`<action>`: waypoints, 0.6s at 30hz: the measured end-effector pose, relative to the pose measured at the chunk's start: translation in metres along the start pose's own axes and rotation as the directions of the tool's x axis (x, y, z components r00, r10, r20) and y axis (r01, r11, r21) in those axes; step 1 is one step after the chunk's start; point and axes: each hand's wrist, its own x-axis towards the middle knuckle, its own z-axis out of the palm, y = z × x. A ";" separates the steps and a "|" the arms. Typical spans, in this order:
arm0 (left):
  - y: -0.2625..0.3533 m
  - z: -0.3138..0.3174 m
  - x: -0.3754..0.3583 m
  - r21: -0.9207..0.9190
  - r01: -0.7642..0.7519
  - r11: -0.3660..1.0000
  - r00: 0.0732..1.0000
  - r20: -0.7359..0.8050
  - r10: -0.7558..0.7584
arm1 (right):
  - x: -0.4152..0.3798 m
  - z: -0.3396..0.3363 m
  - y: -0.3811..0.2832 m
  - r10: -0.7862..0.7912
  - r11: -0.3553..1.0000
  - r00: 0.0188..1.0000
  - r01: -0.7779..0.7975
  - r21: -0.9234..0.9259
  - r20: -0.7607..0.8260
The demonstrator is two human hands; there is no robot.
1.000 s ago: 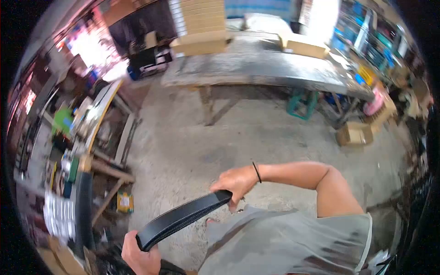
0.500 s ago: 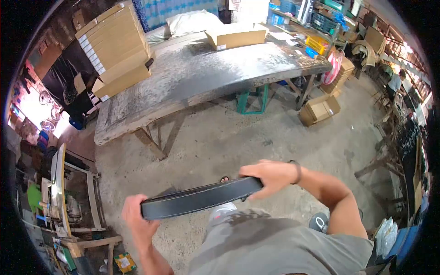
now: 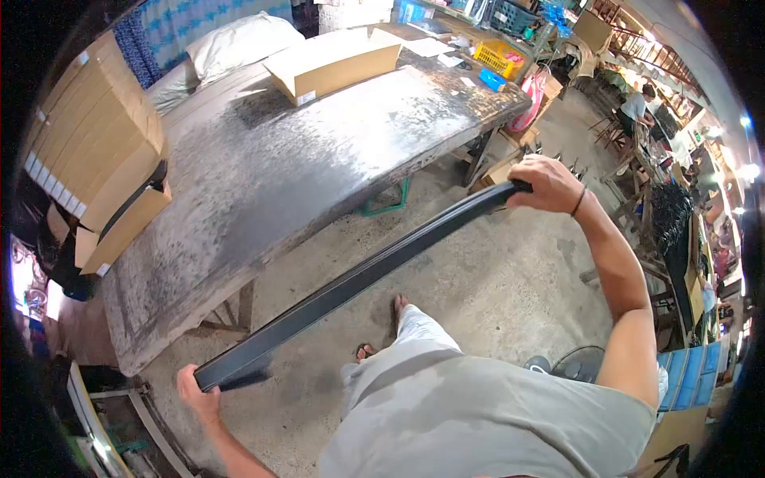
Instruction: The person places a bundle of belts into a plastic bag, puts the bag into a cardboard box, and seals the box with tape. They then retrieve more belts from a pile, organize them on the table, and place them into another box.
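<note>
A long black leather belt [image 3: 362,280], with layers visible along its edge, stretches taut in front of my body. My left hand [image 3: 199,393] is closed around its lower end, down at the left. Higher up on the right, my right hand [image 3: 547,185] grips the other end, fingers wrapped over it. The belt slants upward from left to right, held above the floor, and overlaps the front edge of the worktable [image 3: 199,279] in this view.
An open cardboard box [image 3: 343,80] stands at the table's back. Stacked long cartons [image 3: 96,135] and an open carton holding something black [image 3: 119,223] are at its left end. A yellow crate [image 3: 498,59] sits at the far right. A person [image 3: 635,110] is seated in the right background.
My hands have moved far apart, pulling the curved belt out into a long straight length. The right hand rose; the left moved down and outward. I have moved nearer the table.
</note>
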 end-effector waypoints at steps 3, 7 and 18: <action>0.003 0.010 0.031 0.103 -0.094 0.990 0.982 0.174 0.075 | 0.037 0.042 0.064 0.041 0.994 0.995 -0.050 -0.101 -0.089; 0.014 0.040 0.093 0.274 -0.064 0.959 0.884 0.461 -0.073 | 0.109 0.116 0.155 -0.034 0.995 0.989 0.020 -0.097 -0.142; 0.064 0.311 0.297 0.569 -0.012 0.822 0.925 0.319 -0.207 | 0.362 0.268 0.404 -0.008 0.980 1.000 0.003 -0.201 -0.026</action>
